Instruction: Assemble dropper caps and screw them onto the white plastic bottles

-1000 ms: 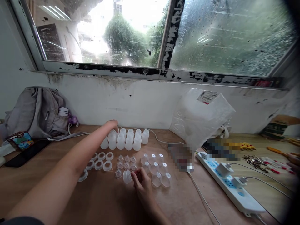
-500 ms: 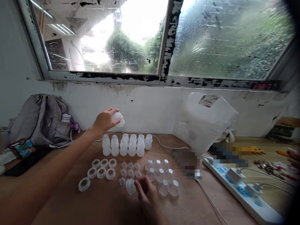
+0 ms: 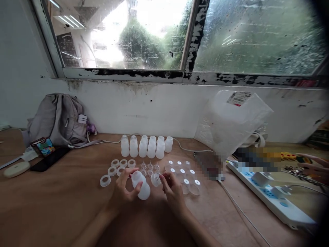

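My left hand [image 3: 125, 187] is wrapped round a frosted white bottle [image 3: 144, 190], its open neck tilted up toward the back left. Just right of it my right hand [image 3: 172, 187] pinches a clear nipple-and-ring piece [image 3: 156, 179] by its edge; the two pieces are apart. Behind them lie white rings [image 3: 105, 180] on the left, clear nipples [image 3: 150, 166] in the middle, and clear domed caps [image 3: 194, 187] on the right. Farther back several frosted bottles [image 3: 151, 147] stand in rows, and the two leftmost columns have clear tops.
A grey backpack [image 3: 60, 120], a black phone [image 3: 50, 159] and a small white case [image 3: 16, 169] are on the left. At right are a plastic bag [image 3: 231, 123], a blurred device [image 3: 209, 166] and a power strip [image 3: 272, 195]. Another person's hand [image 3: 315, 161] shows at the far right.
My left hand has come down and toward me from above the bottle rows with the bottle, and now sits beside my right hand. The view has shifted slightly.
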{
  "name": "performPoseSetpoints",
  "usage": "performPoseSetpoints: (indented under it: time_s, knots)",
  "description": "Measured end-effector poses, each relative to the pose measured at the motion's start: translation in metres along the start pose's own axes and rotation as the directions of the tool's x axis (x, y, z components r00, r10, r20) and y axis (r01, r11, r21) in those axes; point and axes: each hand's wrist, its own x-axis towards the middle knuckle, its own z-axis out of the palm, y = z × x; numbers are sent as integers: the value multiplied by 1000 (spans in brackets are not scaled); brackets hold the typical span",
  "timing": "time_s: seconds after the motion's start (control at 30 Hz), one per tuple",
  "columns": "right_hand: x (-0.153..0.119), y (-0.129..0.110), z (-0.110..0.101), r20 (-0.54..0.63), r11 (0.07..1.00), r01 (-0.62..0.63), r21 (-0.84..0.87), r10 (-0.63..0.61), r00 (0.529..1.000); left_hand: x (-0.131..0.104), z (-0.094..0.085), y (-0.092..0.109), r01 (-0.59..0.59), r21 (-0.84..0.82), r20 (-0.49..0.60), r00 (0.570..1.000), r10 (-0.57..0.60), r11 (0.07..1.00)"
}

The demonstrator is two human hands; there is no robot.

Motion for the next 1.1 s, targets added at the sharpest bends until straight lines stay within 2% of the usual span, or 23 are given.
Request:
performPoseSetpoints:
  time_s: [0.2,0.33,0.5,0.77,0.97,1.1]
  knots:
    - [0,-4,0,-2,999,17,-36,-18,1000,-8,5,-8,-42,-59,86,995,47,997]
    - [-1,-6,-1,1,997,35,-66,-35,999,-15,9,-11,-67,-95,101,992,77,993]
    - [-1,-4,-1,18,997,37,-72,-36,999,-16,11,-11,-61,-113,117,990,74,992]
    - [0,-3,-2,10,999,29,-43,-29,1000,-14,11,-4,-64,-189,255,961,112,980]
    - [2,-10,-6,-76,995,12,102,-5,997,-20,18,-6,23,-232,340,939,59,972]
    - [5,-12,-8,-127,980,-11,198,37,991,-23,23,-9,167,-250,366,928,-66,954]
